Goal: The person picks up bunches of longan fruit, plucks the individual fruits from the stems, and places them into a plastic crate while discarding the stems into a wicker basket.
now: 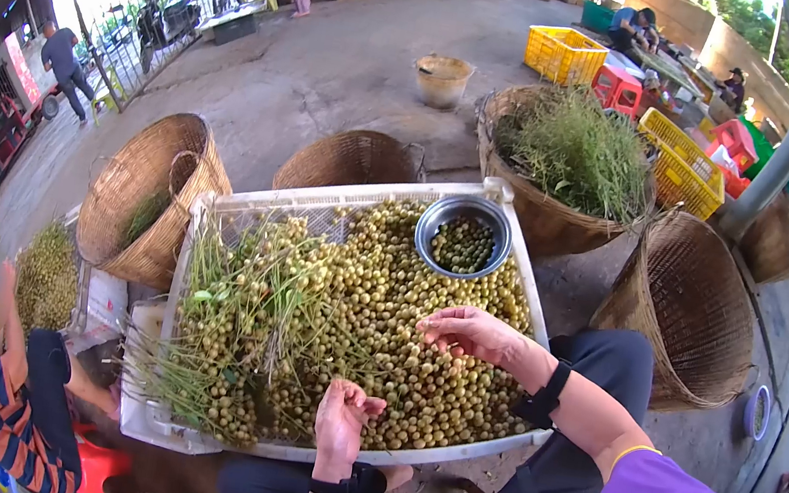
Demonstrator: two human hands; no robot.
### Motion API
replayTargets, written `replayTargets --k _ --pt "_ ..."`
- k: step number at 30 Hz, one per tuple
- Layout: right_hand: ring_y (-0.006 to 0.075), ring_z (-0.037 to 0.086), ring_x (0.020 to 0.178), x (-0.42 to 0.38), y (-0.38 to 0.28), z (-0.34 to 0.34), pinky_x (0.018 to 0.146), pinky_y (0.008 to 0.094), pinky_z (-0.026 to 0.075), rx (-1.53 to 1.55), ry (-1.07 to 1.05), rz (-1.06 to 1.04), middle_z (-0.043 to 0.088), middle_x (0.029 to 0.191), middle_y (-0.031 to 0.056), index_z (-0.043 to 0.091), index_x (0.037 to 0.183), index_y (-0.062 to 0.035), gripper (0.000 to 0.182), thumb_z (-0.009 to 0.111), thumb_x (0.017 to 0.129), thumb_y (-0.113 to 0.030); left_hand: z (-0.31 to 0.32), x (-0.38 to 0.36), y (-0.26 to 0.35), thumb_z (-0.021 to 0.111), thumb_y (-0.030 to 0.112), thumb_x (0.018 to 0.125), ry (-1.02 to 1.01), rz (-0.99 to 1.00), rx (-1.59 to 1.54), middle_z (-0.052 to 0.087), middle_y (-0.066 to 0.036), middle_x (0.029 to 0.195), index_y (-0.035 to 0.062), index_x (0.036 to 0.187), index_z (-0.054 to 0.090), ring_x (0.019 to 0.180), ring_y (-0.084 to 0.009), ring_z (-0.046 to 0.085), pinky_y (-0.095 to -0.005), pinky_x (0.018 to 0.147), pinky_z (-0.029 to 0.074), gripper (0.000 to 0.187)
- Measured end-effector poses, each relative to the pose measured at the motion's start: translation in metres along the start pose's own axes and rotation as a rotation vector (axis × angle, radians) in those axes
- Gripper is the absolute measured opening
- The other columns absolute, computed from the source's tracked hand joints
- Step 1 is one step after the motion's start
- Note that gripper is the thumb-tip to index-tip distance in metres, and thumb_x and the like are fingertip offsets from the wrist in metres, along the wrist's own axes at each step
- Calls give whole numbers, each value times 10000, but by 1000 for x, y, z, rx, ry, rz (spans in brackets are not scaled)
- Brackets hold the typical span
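Observation:
A white plastic crate point(351, 195) in front of me is filled with small round yellow-brown fruits point(435, 388). Long green stems with fruit on them point(254, 277) are heaped on its left side; loose fruits lie on the right. My right hand point(475, 335) hovers over the loose fruits, its fingertips pinched together. Whatever they hold, if anything, is too small to make out. Near the crate's front edge my left hand point(341, 424) is curled with the palm turned inward, its contents hidden. A metal bowl point(424, 241) of darker, smaller fruits rests on the pile at the back right.
Wicker baskets stand around the crate: one tipped at left point(145, 191), one behind point(346, 161), one full of green stems point(529, 220), and one at right point(688, 308). A person in a striped shirt point(17, 420) sits at the left. Yellow crates point(564, 57) are farther back.

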State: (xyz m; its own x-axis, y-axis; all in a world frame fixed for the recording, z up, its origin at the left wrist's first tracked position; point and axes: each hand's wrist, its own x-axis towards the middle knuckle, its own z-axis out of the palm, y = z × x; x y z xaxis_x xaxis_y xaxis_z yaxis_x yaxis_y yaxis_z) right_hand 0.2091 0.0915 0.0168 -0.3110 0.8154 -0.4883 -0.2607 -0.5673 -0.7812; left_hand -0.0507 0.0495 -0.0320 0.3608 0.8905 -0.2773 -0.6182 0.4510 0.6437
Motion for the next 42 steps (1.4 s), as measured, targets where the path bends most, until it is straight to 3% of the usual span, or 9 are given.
replayTargets --k 6,14,19,24,28,34,38,40,42 --pt "36 567 607 17 -34 -41 436 160 373 -83 337 -84 618 758 -29 589 956 -111 152 582 853 -223 14 -5 9 533 275 908 244 57 223 466 32 689 138 752 432 686 -118 580 -222 445 404 231" --pt "98 588 624 29 -26 7 566 240 488 -649 159 -278 631 770 48 575 964 -8 263 611 838 -236 26 22 45 466 222 946 370 382 624 342 59 590 111 731 416 441 -4 305 -163 372 244 247" --pt "195 626 689 36 -63 -11 632 335 491 -999 626 -447 653 751 121 588 1018 -22 240 564 810 -139 13 26 81 428 123 930 632 850 1275 614 -55 808 30 916 607 609 -128 537 -268 582 449 202" --pt "248 630 717 29 -79 -32 665 382 478 -1266 870 -573 636 773 169 637 968 -42 228 521 794 -132 2 19 105 555 214 866 796 753 1576 617 -127 879 37 933 612 847 -314 560 -402 739 441 197" --pt "178 627 730 33 -66 32 692 314 502 -1106 428 -154 665 870 105 659 1008 -75 250 513 826 -168 -7 25 98 675 346 762 756 475 1652 630 -153 933 19 1023 597 920 -312 569 -413 772 446 426" --pt "228 606 715 79 7 84 646 369 508 -1498 215 -155 616 804 131 623 900 1 544 603 775 -529 -21 35 87 714 355 707 702 286 1854 629 -197 879 5 919 631 836 -352 597 -438 739 462 418" --pt "278 477 984 77 23 116 795 394 461 -1636 177 -113 500 1017 156 563 941 45 653 693 671 -534 -57 53 83 663 326 762 620 439 1575 632 -187 748 12 816 646 732 -340 612 -413 629 457 318" --pt "235 498 849 90 53 109 654 391 462 -1690 351 -431 510 915 141 552 876 10 569 667 709 -522 -42 50 94 614 297 802 604 419 1477 641 -145 723 17 787 646 696 -280 615 -365 615 444 283" --pt "238 529 768 105 50 106 614 382 467 -1584 356 -165 527 850 142 558 869 1 386 631 788 -370 -36 44 100 582 276 823 489 456 1244 639 -106 702 24 771 645 653 -223 594 -330 618 433 265"
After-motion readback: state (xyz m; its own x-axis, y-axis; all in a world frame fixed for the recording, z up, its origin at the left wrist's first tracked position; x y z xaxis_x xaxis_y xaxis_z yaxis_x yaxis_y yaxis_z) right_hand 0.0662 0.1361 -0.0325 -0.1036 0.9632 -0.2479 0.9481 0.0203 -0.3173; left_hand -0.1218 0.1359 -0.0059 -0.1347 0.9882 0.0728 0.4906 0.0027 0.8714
